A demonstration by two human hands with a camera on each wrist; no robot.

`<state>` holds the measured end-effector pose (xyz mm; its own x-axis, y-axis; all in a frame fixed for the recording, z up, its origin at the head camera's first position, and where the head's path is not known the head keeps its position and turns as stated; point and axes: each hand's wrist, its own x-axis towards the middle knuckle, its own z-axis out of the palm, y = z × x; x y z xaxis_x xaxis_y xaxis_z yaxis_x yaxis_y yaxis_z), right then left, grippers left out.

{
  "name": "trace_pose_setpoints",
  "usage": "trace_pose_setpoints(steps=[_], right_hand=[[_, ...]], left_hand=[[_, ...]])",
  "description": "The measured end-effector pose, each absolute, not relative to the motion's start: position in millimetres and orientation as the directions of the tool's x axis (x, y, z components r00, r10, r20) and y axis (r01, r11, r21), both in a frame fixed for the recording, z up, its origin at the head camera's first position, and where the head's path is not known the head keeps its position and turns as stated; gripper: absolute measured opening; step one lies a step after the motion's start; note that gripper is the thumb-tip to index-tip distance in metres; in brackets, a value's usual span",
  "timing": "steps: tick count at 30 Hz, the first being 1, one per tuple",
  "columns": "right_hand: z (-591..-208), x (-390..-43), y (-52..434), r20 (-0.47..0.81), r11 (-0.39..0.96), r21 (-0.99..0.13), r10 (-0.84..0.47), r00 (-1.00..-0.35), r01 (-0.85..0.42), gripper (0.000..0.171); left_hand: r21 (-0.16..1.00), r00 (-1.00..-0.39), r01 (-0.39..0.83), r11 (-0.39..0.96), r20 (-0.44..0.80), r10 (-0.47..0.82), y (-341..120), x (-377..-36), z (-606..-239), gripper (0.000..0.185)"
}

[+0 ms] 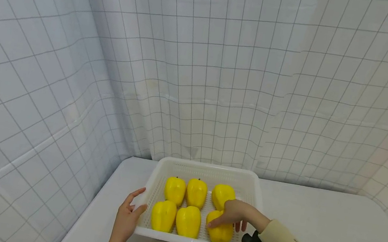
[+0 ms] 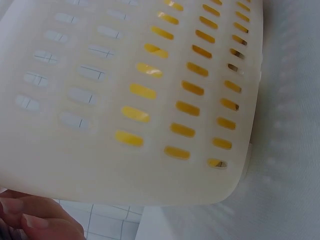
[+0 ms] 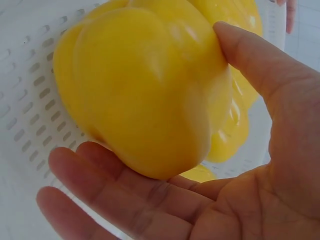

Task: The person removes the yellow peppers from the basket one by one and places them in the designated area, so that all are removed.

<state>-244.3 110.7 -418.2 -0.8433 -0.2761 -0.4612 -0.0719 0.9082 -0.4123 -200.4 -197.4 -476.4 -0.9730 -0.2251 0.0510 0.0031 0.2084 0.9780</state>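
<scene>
A white perforated basket (image 1: 209, 167) stands on a white table and holds several yellow bell peppers in two rows. My right hand (image 1: 225, 221) reaches into the basket and grips the front right pepper (image 1: 222, 235). In the right wrist view that pepper (image 3: 145, 90) fills the frame, with my thumb (image 3: 255, 60) on one side and my fingers (image 3: 125, 185) under the other. My left hand (image 1: 135, 202) holds the basket's front left corner, thumb at the rim. The left wrist view shows the slotted basket wall (image 2: 100, 150) up close, with fingertips (image 2: 35, 215) at its lower edge.
The white table (image 1: 333, 227) runs on to the right of the basket. A white curtain with a grid pattern (image 1: 201, 75) hangs close behind and to the left. A black wrist-worn camera (image 1: 251, 241) sits at the basket's front right corner.
</scene>
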Motion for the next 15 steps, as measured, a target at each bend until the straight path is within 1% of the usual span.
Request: trace_pose_setpoints(steps=[8,15], right_hand=[[-424.5,-247.8,111.5,-0.405,0.892,-0.444,-0.286,-0.868,-0.087,0.056],[-426.3,-249.3,110.0,-0.348,0.884,-0.449,-0.306,-0.886,-0.128,0.057]], left_hand=[[0.977,-0.971,0.012,0.212,0.061,-0.229,-197.4,-199.8,-476.7,0.046],[0.979,-0.971,0.012,0.201,0.06,-0.232,-196.5,-198.6,-475.3,0.047]])
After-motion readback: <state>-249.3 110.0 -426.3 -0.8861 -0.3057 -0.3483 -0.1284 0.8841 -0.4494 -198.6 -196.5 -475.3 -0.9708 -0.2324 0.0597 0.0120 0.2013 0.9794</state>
